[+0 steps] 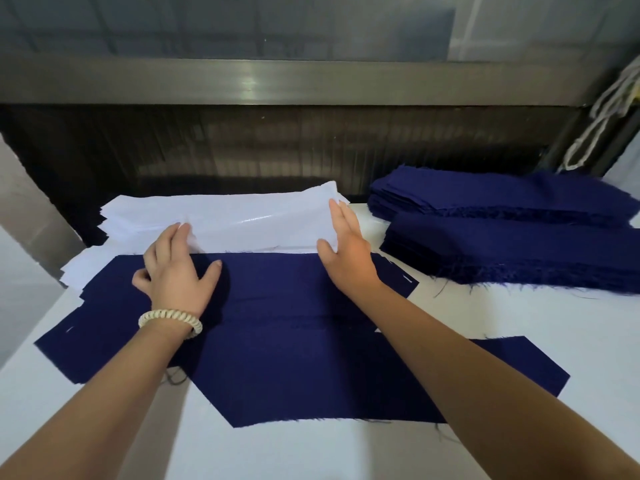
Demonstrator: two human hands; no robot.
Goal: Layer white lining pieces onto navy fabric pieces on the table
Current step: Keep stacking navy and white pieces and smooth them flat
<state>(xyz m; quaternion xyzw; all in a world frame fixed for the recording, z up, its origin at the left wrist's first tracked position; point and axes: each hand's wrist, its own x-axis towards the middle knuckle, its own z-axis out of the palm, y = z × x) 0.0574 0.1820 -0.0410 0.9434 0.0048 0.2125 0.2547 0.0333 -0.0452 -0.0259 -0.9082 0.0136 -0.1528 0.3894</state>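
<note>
Several navy fabric pieces [284, 341] lie flat and overlapping on the white table [311, 452] in front of me. Behind them sits a stack of white lining pieces [221, 216]; its glossy top piece is slightly raised along the near edge. My left hand [173, 268], with a cream coil band on the wrist, touches that near edge with its fingertips, and its thumb is spread over the navy. My right hand [346, 247] lies with straight fingers against the right end of the top lining piece, thumb at its near edge.
Two thick stacks of navy pieces [502, 233] with frayed edges stand at the right. A dark machine opening under a metal bar [277, 81] runs behind the table. White cords [602, 109] hang at the far right. A grey post [31, 209] stands at the left.
</note>
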